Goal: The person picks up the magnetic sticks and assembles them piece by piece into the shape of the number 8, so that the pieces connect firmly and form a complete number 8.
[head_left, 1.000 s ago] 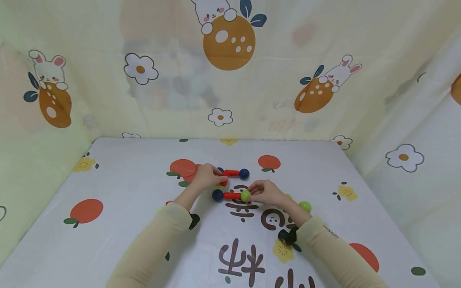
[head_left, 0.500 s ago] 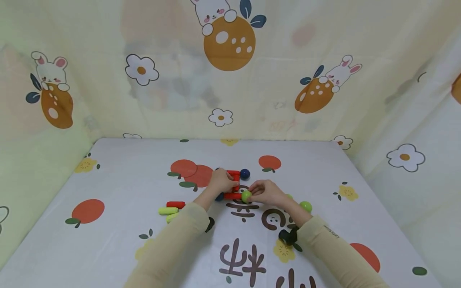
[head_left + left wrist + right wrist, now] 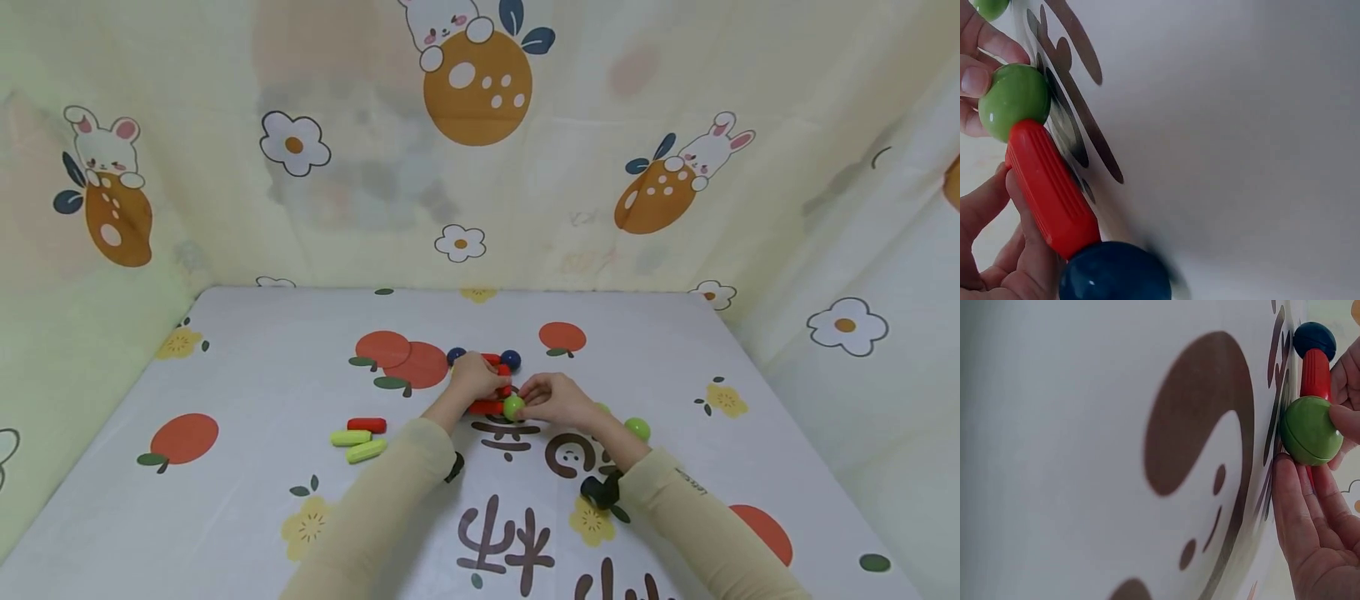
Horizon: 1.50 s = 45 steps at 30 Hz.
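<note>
Green ball (image 3: 513,407) is pinched by R hand (image 3: 555,400), at one end of near red rod (image 3: 1054,187); dk. blue ball (image 3: 1115,275) is seen at opp. end; crosswise red rod (image 3: 505,381) is gripped by L hand (image 3: 476,377), betw. near rod and far red rod (image 3: 491,359); yellow-green rods (image 3: 366,451) (qty. 2) are noted on counter (image 3: 225,517), beside loose red rod (image 3: 367,425).

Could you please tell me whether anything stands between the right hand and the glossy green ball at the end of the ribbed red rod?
Nothing visible does: the right hand holds the glossy green ball directly, its fingertips against the ball's surface.
</note>
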Each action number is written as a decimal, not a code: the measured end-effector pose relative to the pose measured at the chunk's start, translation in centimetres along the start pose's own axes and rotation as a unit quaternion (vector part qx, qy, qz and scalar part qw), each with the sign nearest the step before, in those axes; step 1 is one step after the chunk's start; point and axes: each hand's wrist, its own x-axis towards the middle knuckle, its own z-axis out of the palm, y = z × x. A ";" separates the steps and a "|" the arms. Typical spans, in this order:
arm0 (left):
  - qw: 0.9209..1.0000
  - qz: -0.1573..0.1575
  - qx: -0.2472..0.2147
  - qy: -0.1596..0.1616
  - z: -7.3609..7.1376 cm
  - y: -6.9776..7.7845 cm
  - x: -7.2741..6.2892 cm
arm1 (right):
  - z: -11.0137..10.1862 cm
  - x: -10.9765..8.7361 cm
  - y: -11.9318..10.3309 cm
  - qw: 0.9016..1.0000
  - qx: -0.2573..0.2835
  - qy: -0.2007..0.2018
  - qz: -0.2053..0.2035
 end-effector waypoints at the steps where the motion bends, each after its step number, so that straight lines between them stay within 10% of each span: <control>1: 1.000 -0.003 -0.004 -0.002 0.1 0.1 0.1 | 0.0 0.0 0.0 1.000 0.001 0.001 0.001; 20: 0.993 0.052 0.109 -0.004 0.6 0.7 -0.1 | 0.1 0.1 0.2 1.000 0.004 0.002 -0.006; 31: 0.995 0.060 0.074 0.011 0.4 0.2 -0.1 | 0.1 0.0 0.1 1.000 0.005 0.003 -0.006; 45: 0.982 0.147 0.115 0.014 -2.7 -2.2 -0.8 | 0.1 0.2 0.3 1.000 -0.001 0.006 0.009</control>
